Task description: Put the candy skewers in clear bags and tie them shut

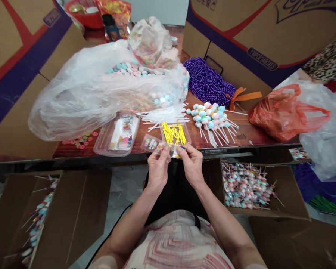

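Note:
My left hand (160, 167) and my right hand (192, 162) meet at the table's front edge, thumbs and fingers pinched. Between them is a small clear plastic bag with printing (151, 144), which reaches out to the left past my left fingers. Small bits of colour show at my fingertips, too small to name. Just beyond my hands lies a shallow clear tray of yellow twist ties (173, 132). Left of it, a clear plastic box (99, 144) holds flat printed bags (124, 130). White sticks (165, 115) are heaped behind the tray. To the right lie candy skewers (210, 116) in pastel colours.
Large clear bags of candies (78, 86) cover the table's back left. Purple bead strands (205, 82) and an orange plastic bag (282, 114) lie right. Below, open cartons hold wrapped skewers (245, 186) at right and more skewers (39, 216) at left. Tall cardboard boxes (249, 33) flank the table.

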`<state>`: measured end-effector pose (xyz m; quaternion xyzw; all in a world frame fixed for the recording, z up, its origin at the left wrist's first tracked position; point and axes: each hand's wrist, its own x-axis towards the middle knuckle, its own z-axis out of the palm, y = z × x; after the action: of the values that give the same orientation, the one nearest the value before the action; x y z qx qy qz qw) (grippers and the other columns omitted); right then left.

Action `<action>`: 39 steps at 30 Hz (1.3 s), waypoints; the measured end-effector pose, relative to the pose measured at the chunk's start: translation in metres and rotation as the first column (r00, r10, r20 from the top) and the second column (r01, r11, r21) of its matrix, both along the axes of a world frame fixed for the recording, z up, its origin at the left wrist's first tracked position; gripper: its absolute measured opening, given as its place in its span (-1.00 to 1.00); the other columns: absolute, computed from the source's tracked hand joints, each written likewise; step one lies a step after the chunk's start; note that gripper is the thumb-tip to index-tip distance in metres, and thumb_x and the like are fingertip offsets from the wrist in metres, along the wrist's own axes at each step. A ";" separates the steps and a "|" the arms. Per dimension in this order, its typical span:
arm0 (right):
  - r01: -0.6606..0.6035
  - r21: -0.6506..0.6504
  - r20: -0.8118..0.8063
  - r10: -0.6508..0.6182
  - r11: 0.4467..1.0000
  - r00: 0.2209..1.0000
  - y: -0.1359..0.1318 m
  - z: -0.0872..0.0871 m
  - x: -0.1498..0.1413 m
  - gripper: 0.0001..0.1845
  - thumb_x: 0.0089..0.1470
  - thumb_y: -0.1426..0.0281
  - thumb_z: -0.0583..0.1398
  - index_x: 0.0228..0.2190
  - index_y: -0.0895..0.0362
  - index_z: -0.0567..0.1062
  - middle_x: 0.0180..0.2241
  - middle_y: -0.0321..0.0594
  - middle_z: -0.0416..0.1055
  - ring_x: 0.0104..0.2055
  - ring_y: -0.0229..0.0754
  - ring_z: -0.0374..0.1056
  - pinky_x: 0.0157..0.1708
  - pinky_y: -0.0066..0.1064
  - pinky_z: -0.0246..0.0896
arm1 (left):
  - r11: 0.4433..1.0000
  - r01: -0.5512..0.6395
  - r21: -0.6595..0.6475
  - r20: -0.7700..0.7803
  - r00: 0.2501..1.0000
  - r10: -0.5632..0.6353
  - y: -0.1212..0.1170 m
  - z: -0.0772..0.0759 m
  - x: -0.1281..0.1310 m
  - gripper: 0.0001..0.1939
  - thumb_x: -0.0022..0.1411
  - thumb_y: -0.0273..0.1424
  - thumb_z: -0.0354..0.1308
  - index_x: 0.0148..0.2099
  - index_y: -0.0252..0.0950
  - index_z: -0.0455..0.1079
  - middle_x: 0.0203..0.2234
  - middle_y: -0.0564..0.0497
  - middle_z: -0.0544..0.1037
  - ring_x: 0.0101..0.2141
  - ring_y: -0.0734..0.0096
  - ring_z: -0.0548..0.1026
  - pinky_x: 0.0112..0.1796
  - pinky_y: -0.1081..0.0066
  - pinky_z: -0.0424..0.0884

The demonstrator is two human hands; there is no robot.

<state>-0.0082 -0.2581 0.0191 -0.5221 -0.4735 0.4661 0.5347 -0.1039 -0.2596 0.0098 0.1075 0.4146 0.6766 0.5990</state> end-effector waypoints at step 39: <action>0.129 0.265 0.919 -0.290 0.956 0.268 0.112 -0.006 0.162 -0.76 0.17 0.38 0.10 -0.38 0.13 0.55 -0.36 -0.07 0.50 -0.22 0.00 0.36 -0.15 -0.19 0.14 | 0.986 -0.152 -0.061 -0.003 0.988 0.152 0.028 -0.006 -0.021 -0.63 -0.18 -0.28 0.55 -0.39 -0.29 0.47 -0.49 0.13 0.56 -0.47 0.62 0.49 -0.34 0.53 0.43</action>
<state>0.1540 -0.1463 0.0135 -0.7154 -0.6542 -0.0414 0.2420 -0.1251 -0.2315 0.0038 0.0565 0.4418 0.7074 0.5488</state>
